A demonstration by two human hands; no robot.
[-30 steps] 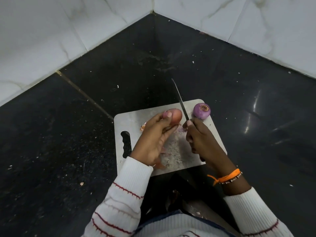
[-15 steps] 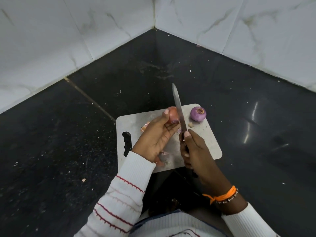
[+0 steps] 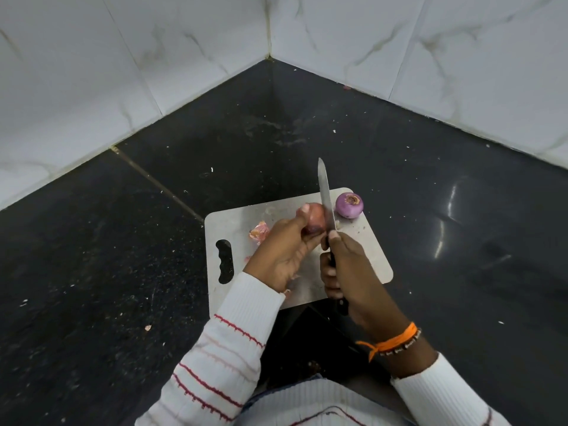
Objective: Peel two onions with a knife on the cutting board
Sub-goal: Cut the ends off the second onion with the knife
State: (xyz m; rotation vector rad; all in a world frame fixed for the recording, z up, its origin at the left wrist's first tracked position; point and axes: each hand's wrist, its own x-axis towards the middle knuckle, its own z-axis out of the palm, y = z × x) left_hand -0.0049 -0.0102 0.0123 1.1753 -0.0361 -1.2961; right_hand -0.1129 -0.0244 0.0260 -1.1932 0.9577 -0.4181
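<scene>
sleeves: white ribbed knit with thin red stripes, bottom edge cuts them off; left sleeve [image 3: 227, 342] hides the board's near-left corner
wristband: orange thread plus beaded band [image 3: 390, 341] on right wrist
right hand [image 3: 350, 272]: fingers wrapped round black knife handle, thumb up by the blade base; handle mostly hidden, only its butt end pokes out below the hand
left hand [image 3: 282, 250]: grasps the unpeeled onion, thumb on top, fingers curled under; palm side hidden
knife [image 3: 325, 198]: slim steel blade, pointed tip aimed away, flat side against the held onion's right flank
held onion [image 3: 316, 221]: reddish-brown papery skin, round, lifted over the board's middle; lower half hidden by fingers
cutting board [image 3: 365, 250]: grey, smooth, rounded corners, wavy grip slot at left; lies on the table
peel scraps [image 3: 259, 232]: crumpled pinkish skin on board left of the hand, small bits scattered
peeled onion [image 3: 349, 205]: shiny purple, round, trimmed end up, sits on board's far-right corner
table [image 3: 123, 256]: black polished stone, speckled, crumbs, one seam
walls [image 3: 153, 56]: white marble-look tiles meeting at a corner
</scene>
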